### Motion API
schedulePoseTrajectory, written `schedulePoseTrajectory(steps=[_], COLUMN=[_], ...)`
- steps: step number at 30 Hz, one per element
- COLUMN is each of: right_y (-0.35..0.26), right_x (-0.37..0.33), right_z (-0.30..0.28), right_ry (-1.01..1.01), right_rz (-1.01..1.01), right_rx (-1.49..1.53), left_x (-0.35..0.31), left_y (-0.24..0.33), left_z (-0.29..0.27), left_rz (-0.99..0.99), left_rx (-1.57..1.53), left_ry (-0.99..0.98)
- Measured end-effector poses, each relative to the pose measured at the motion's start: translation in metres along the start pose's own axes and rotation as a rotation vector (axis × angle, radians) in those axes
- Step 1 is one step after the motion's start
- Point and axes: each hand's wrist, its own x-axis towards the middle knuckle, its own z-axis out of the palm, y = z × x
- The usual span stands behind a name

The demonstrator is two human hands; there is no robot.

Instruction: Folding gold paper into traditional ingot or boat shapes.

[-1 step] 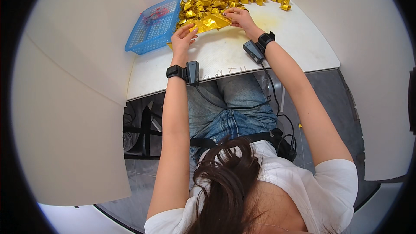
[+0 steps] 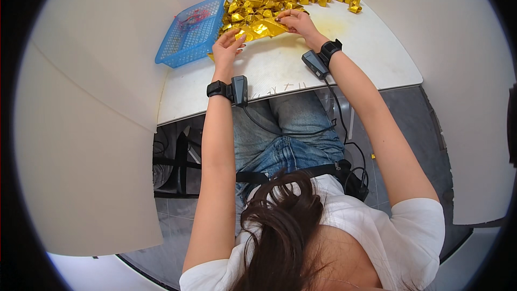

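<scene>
Gold foil sheet (image 2: 261,28) spanned between two hands, apparently being handled and shaped.
The right hand (image 2: 298,20) pinches its right end; the left hand (image 2: 228,47) curls at its left end, grip unclear. The next move seems to call for steady control of both ends. Just beyond lie folded gold pieces (image 2: 253,4), with a blue basket (image 2: 189,58) to their left on the white worktop (image 2: 371,54).

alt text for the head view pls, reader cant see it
A person holds a piece of gold foil in the right grip over a white table, the left grip at its other end. Folded gold pieces crowd the table's far side, beside a blue basket on the left.
</scene>
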Motion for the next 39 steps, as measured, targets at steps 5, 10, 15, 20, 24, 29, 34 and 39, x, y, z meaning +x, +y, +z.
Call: schedulePoseTrajectory(steps=[5,10,15,20,24,29,34,39], right_y=[0.0013,0.0058,0.0054,0.0023,0.0046,0.0042,0.0032,0.0055], right_x=[-0.0001,0.0023,0.0013,-0.0023,0.0006,0.0008,0.0016,0.003], right_z=[0.004,0.0007,0.0007,0.0034,-0.0006,0.0008,0.0023,0.0025], right_ry=[-0.019,-0.014,0.055,0.093,0.082,0.072,0.075,0.059], right_rz=[-0.058,-0.13,-0.158,-0.136,-0.148,-0.178,-0.178,-0.208], right_rx=[-0.047,-0.094,-0.198,-0.223,-0.196,-0.169,-0.176,-0.163], left_x=[0.0012,0.0028,0.0037,0.0023,0.0042,0.0027,0.0055,0.0055], left_y=[-0.0025,-0.0042,-0.0058,-0.0055,-0.0053,-0.0016,-0.0029,-0.0018], left_z=[-0.0047,-0.0043,-0.005,-0.0057,-0.0043,-0.0028,-0.0034,-0.0008], left_rz=[-0.014,-0.004,0.001,0.028,0.046,0.009,0.01,-0.009], left_rx=[-0.071,-0.082,-0.04,0.015,0.016,0.052,0.056,0.09], left_ry=[0.052,0.061,0.067,0.081,0.089,0.113,0.143,0.196])
